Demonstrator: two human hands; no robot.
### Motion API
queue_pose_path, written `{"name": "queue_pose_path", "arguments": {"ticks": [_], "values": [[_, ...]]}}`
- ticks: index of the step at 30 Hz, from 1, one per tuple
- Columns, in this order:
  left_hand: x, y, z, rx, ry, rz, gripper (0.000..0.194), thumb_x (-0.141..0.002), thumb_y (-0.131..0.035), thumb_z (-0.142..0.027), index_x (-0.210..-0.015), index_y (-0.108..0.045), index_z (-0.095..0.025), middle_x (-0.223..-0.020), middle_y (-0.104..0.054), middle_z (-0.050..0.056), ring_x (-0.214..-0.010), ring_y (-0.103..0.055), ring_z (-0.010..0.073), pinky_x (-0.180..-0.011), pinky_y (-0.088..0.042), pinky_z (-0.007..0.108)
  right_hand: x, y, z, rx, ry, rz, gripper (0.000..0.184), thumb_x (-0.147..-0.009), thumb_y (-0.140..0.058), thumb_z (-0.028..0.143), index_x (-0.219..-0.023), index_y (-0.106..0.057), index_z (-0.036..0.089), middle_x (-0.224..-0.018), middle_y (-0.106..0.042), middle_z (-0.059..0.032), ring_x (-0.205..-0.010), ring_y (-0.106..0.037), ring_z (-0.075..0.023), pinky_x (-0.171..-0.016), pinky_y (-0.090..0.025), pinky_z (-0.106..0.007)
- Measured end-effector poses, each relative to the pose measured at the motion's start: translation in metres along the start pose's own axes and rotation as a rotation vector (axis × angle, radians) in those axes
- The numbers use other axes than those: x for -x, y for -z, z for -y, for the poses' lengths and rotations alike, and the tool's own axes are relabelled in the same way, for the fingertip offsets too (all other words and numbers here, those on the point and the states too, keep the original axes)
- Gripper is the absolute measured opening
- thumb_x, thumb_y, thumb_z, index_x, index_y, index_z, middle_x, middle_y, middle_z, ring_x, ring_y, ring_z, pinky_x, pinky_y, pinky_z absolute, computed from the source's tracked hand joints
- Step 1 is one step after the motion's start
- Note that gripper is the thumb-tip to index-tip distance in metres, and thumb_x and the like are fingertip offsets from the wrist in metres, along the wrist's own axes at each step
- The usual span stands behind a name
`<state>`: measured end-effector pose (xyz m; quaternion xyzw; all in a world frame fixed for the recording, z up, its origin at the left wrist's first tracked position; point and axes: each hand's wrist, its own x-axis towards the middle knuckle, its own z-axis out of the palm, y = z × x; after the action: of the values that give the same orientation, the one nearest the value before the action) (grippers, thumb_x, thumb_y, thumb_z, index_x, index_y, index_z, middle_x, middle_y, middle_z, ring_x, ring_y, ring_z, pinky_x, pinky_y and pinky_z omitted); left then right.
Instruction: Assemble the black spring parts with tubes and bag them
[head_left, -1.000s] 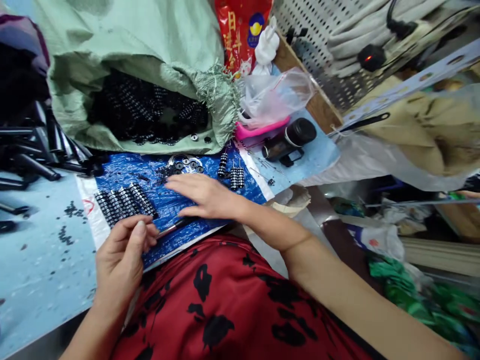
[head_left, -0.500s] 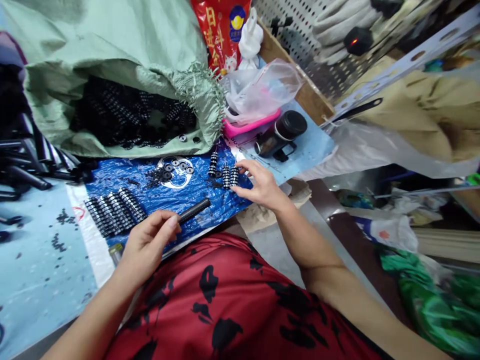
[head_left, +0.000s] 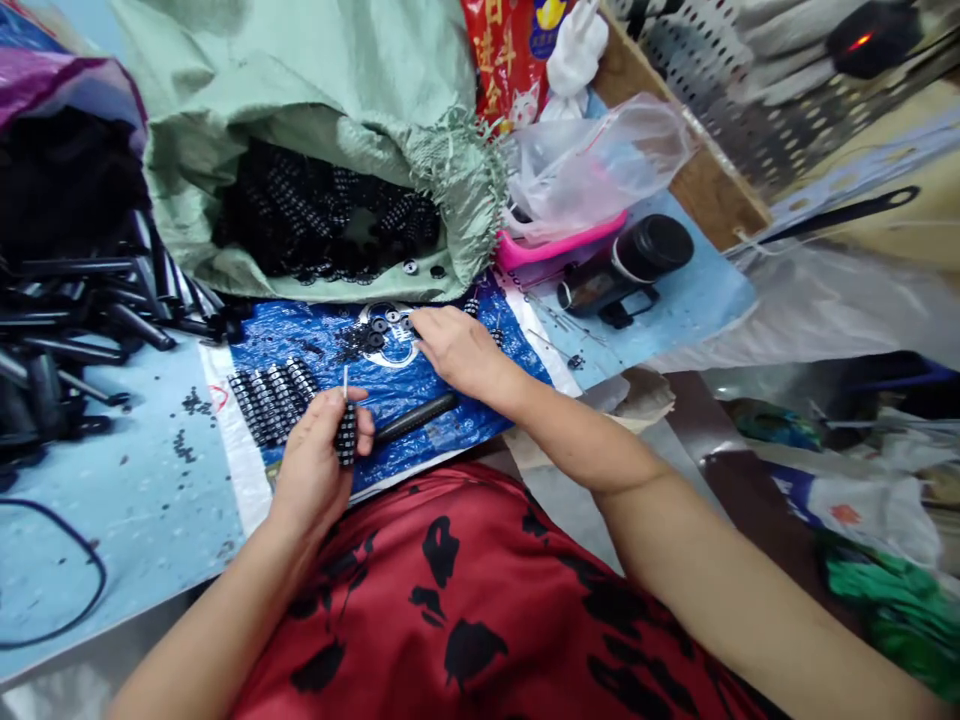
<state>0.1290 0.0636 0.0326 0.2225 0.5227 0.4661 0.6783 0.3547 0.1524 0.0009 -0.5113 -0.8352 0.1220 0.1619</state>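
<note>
My left hand (head_left: 319,460) is closed round a thin metal pin threaded with a stack of small black rings (head_left: 346,432), held upright over a blue plastic sheet (head_left: 330,345). My right hand (head_left: 457,350) rests on the sheet with its fingers curled at a heap of loose black washers (head_left: 375,330); whether it grips one is hidden. A black rod (head_left: 416,418) lies on the sheet between my hands. Several finished ring stacks (head_left: 274,398) lie in a row to the left.
A green woven sack (head_left: 300,130) full of black parts lies behind the sheet. Black tubes (head_left: 82,310) are piled at the left. A pink tray (head_left: 559,245), a clear bag (head_left: 600,160) and a black cylinder (head_left: 637,262) sit at the right. A black cable (head_left: 60,560) curls at the near left.
My left hand has put the black rod down and now holds a pin of rings. My right hand has moved left from the upright stacks to the loose washers.
</note>
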Motion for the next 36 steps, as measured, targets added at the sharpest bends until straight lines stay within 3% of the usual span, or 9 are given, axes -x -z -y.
{"name": "queue_pose_path", "arguments": {"ticks": [3,5,11,16,21,25,31,34,36], "values": [[-0.001,0.001,0.002,-0.011,0.000,0.005,0.036,-0.082,-0.080,-0.048,-0.096,-0.069,-0.016,-0.071,-0.064,0.001,-0.050,-0.051,0.0098,-0.046,-0.039,0.021,-0.007,-0.002,-0.003,-0.128,0.015,0.024,0.033,-0.103,-0.046,0.015,-0.126,-0.069,0.011,-0.116,-0.068,-0.0148,-0.108,-0.061,-0.0201,-0.104,-0.053,-0.039],[-0.001,0.000,0.004,-0.032,-0.019,0.026,0.034,-0.083,-0.081,-0.046,-0.095,-0.070,-0.016,-0.074,-0.065,0.001,-0.048,-0.049,0.0083,-0.043,-0.036,0.020,-0.003,-0.004,0.008,-0.468,-0.001,-0.058,0.029,-0.103,-0.053,0.026,-0.125,-0.069,0.016,-0.120,-0.068,-0.0117,-0.110,-0.063,-0.0171,-0.104,-0.055,-0.036],[-0.005,-0.002,0.010,-0.123,-0.065,0.209,0.034,-0.090,-0.077,-0.049,-0.096,-0.072,-0.017,-0.074,-0.065,0.001,-0.048,-0.050,0.0062,-0.045,-0.035,0.018,0.018,-0.022,0.065,-1.711,-0.532,0.096,0.058,-0.081,-0.080,0.065,-0.106,-0.055,0.019,-0.097,-0.074,-0.0022,-0.083,-0.072,-0.0102,-0.082,-0.064,-0.025],[-0.004,0.004,0.015,-0.151,-0.084,0.235,0.033,-0.092,-0.076,-0.050,-0.094,-0.071,-0.017,-0.076,-0.065,0.001,-0.049,-0.049,0.0054,-0.045,-0.034,0.017,0.021,-0.022,0.077,-1.886,-0.627,0.104,0.060,-0.072,-0.091,0.057,-0.107,-0.059,0.020,-0.101,-0.077,-0.0019,-0.086,-0.074,-0.0086,-0.085,-0.064,-0.020],[-0.001,0.010,0.016,-0.170,-0.090,0.216,0.034,-0.091,-0.077,-0.050,-0.091,-0.071,-0.016,-0.074,-0.065,0.001,-0.049,-0.049,0.0048,-0.046,-0.034,0.017,0.022,-0.023,0.074,-1.840,-0.593,0.143,0.056,-0.076,-0.088,0.056,-0.110,-0.062,0.020,-0.107,-0.077,-0.0031,-0.088,-0.074,-0.0090,-0.086,-0.064,-0.022],[0.000,0.012,0.019,-0.144,-0.084,0.203,0.038,-0.091,-0.077,-0.052,-0.091,-0.067,-0.016,-0.073,-0.065,0.000,-0.047,-0.047,0.0043,-0.044,-0.033,0.016,0.027,-0.027,0.072,-1.642,-0.397,0.162,0.051,-0.086,-0.079,0.054,-0.121,-0.062,0.020,-0.115,-0.076,-0.0045,-0.096,-0.075,-0.0096,-0.093,-0.063,-0.024],[0.000,0.010,0.016,-0.018,-0.157,0.085,0.050,-0.088,-0.079,-0.055,-0.124,-0.060,-0.027,-0.077,-0.068,-0.003,-0.047,-0.052,0.0081,-0.042,-0.039,0.018,0.006,-0.016,0.050,-0.696,0.071,0.036,0.046,-0.100,-0.066,0.041,-0.138,-0.061,0.016,-0.138,-0.068,-0.0107,-0.125,-0.066,-0.0187,-0.114,-0.053,-0.037],[0.001,0.010,0.011,-0.017,-0.161,0.079,0.042,-0.085,-0.083,-0.051,-0.109,-0.069,-0.019,-0.076,-0.069,0.001,-0.046,-0.051,0.0067,-0.042,-0.037,0.017,-0.023,-0.013,0.035,-0.148,0.180,0.089,0.031,-0.107,-0.046,0.026,-0.121,-0.071,0.013,-0.134,-0.068,-0.0138,-0.126,-0.060,-0.0258,-0.110,-0.049,-0.047],[0.001,0.010,0.009,-0.004,-0.118,0.074,0.040,-0.085,-0.082,-0.052,-0.100,-0.072,-0.016,-0.073,-0.068,0.002,-0.046,-0.050,0.0066,-0.041,-0.035,0.017,-0.038,-0.014,0.028,0.012,0.216,0.175,0.033,-0.106,-0.041,0.019,-0.113,-0.073,0.013,-0.122,-0.071,-0.0149,-0.118,-0.060,-0.0263,-0.103,-0.050,-0.047]]}}
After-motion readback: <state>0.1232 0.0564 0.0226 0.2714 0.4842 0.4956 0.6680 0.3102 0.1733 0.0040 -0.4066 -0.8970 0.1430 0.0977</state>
